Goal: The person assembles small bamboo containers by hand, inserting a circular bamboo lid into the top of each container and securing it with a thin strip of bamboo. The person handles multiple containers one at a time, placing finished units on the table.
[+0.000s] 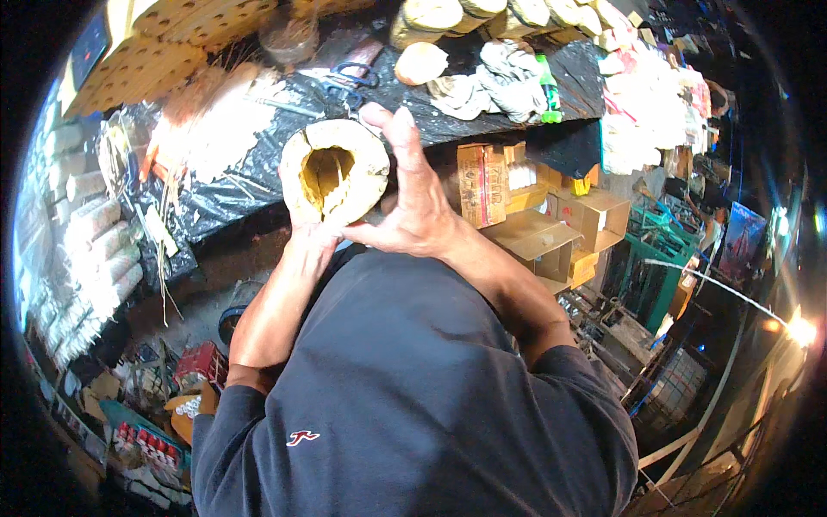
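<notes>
In front of my chest is a thick-walled, pale yellowish hollow cylinder [370, 177], its open end facing up at me. A dark crack runs through its rim and the inside looks rough. My left hand [314, 238] holds it from below and the left; most of those fingers are hidden behind it. My right hand [418, 194] is at the cylinder's right side, fingers stretched upward and thumb apart. The thumb tip lies close to the lower right wall; whether it touches, I cannot tell. Beyond the cylinder, blue-handled scissors [357, 74] lie on the bench.
A black plastic-covered bench [220, 207] runs across ahead. On it are several pale cylindrical pieces [433, 13], a crumpled cloth [508, 77] and a green bottle [549, 90]. A board with holes [142, 73] stands far left. Cardboard boxes [530, 233] are at right, below the bench.
</notes>
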Demonstrator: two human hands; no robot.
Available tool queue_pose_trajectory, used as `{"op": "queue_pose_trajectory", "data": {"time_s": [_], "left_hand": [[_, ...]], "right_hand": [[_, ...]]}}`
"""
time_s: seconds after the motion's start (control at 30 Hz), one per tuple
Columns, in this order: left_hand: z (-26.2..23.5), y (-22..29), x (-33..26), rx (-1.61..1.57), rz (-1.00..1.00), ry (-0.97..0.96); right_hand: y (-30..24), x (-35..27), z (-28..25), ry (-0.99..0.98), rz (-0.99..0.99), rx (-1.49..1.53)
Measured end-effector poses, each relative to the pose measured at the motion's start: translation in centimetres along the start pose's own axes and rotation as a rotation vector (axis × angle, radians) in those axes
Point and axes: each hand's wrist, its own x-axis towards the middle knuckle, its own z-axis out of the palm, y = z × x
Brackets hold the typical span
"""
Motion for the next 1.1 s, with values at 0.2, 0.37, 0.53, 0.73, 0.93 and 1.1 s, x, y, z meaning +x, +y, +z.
{"op": "queue_pose_trajectory", "data": {"time_s": [0.2, 0.37, 0.53, 0.73, 0.93, 1.1], "left_hand": [[2.0, -3.6, 1.0, 0.139, 0.045, 0.044], [5.9, -3.4, 1.2, -0.304, -0.170, 0.259], [4.3, -4.6, 2.3, 0.001, -0.101, -0.069], [5.8, -0.8, 1.6, 0.208, -0.274, -0.331], [1.0, -1.4, 2.1, 0.020, -0.303, -0.276], [4.0, -1.2, 1.3, 0.256, -0.304, -0.161]], "right_hand": [[1.5, 0.0, -0.6, 0.179, -0.057, 0.065], [2.0, 0.0, -3.1, 0.183, -0.053, 0.059], [2.1, 0.4, -4.2, 0.206, -0.072, -0.016], [1.5, -1.2, -6.2, 0.081, 0.094, 0.170], [0.8, -0.9, -5.4, 0.064, 0.205, 0.284], [-3.4, 1.9, -8.0, -0.013, 0.119, 0.026]]}}
